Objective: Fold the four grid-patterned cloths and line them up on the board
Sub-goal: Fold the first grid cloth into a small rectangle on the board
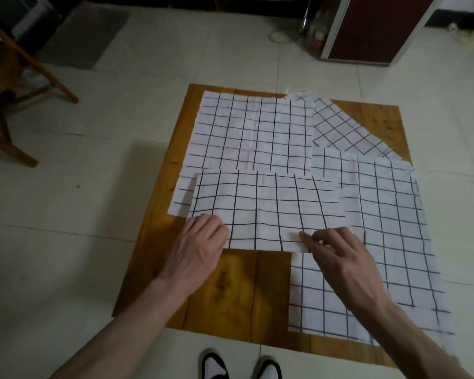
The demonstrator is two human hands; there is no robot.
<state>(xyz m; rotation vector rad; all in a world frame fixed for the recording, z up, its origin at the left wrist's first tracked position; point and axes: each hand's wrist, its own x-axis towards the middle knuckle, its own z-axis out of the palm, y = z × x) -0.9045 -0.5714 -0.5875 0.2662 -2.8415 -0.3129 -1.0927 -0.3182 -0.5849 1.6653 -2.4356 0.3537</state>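
Note:
A wooden board lies on the tiled floor. White cloths with black grid lines cover most of it. The nearest cloth is folded in half into a wide strip. My left hand grips its near left corner. My right hand pinches its near edge toward the right. A flat cloth lies behind it. A diagonal cloth sits at the far right. A large cloth runs down the right side, past the board's right edge.
A wooden chair stands at the far left. A grey mat lies on the floor beyond. A dark red cabinet and bottles are at the far right. My shoes show at the board's near edge.

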